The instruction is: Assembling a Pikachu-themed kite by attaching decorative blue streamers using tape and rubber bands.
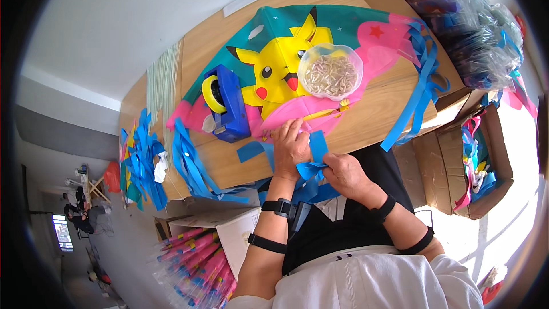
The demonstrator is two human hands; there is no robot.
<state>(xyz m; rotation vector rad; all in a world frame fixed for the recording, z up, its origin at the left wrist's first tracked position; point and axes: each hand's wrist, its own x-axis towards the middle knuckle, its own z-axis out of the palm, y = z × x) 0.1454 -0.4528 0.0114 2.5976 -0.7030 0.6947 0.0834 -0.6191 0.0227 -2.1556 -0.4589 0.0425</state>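
A kite (pixel 267 28) with a yellow cartoon animal on green and pink cloth lies spread on the wooden table. At its pink lower edge my left hand (pixel 290 147) is closed, fingers bent over the cloth; what lies under the fingertips is hidden. My right hand (pixel 350 178), just to its right, pinches a blue cloth strip (pixel 310 170) between thumb and fingers. Resting on the kite is a clear scalloped bowl (pixel 358 80) of small pale tubes. Left of it stands a blue tape dispenser (pixel 233 109) with a yellow roll.
Blue streamers (pixel 420 88) hang off the table's right side; more blue strips (pixel 191 163) lie at the left. Thin white rods (pixel 164 77) lie at the far left. A cardboard box (pixel 497 163) of cloth is at right, bagged goods (pixel 477 28) behind it, packed kites (pixel 197 257) below.
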